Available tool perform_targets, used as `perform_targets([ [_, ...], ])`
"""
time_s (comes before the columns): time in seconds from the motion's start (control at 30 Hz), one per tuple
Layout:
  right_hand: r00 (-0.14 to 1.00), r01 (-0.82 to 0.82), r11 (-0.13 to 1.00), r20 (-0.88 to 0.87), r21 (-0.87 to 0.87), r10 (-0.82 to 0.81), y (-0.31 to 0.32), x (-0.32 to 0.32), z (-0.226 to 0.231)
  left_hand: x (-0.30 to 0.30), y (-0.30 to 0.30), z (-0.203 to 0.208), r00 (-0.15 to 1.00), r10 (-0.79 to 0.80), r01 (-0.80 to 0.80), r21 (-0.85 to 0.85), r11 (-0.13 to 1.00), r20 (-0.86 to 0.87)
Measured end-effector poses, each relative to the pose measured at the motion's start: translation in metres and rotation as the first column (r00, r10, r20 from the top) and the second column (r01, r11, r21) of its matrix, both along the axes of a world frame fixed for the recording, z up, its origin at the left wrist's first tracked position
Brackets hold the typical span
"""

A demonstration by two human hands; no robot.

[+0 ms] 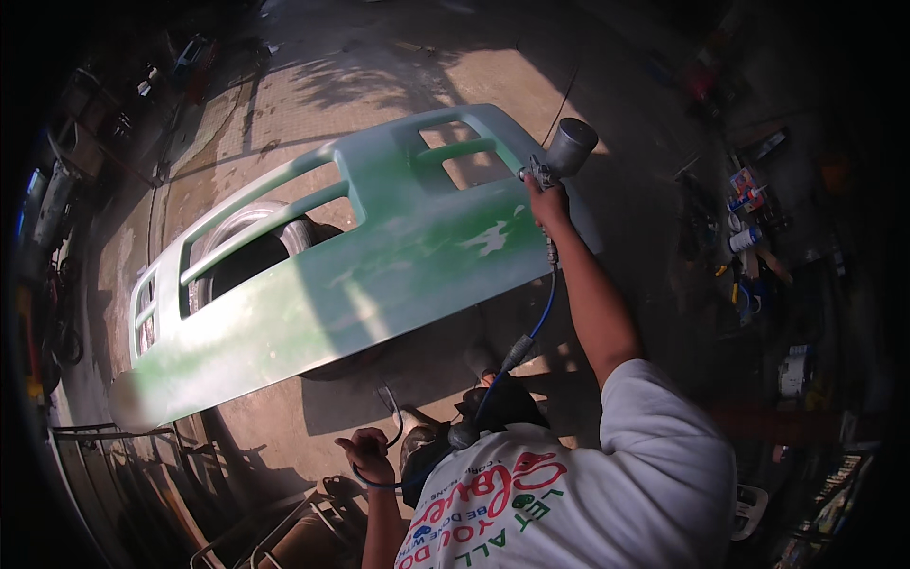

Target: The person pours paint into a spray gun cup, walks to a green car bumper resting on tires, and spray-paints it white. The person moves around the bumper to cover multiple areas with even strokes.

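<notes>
My right hand (547, 204) is wrapped round the handle of a spray gun (540, 173) with a grey metal cup (572, 145) on top. The gun is at the right end of a large vehicle bumper (408, 247), green with patchy pale coating and several window-like openings. A blue air hose (547, 313) runs down from the gun's handle through a grey connector (518, 352) toward my body. My left hand (367, 453), low and near my waist, is closed round a looped part of the hose, away from the bumper.
A tyre (248, 248) shows through the bumper's left opening. Metal frames (156, 465) stand at the near left. Tools, bottles and a white-and-blue can (745, 239) crowd the right side. Sunlit concrete floor (379, 85) lies beyond the bumper.
</notes>
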State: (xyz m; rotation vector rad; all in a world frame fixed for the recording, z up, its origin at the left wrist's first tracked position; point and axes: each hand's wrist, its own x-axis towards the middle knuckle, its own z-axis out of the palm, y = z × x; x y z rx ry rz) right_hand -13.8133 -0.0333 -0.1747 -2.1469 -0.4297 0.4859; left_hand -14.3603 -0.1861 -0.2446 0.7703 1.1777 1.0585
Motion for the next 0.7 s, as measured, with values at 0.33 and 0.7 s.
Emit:
perform_targets([
  [0.33, 0.969, -0.222, 0.953, -0.06, 0.208, 0.239, 0.047, 0.04, -0.041, 0.107, -0.013, 0.014, 0.99, 0.135, -0.132, -0.08, 0.988, 0.04],
  [0.7, 0.965, -0.215, 0.966, -0.119, 0.146, 0.233, 0.087, 0.106, -0.023, 0.133, -0.012, 0.025, 0.964, 0.262, -0.257, -0.101, 0.961, 0.045],
])
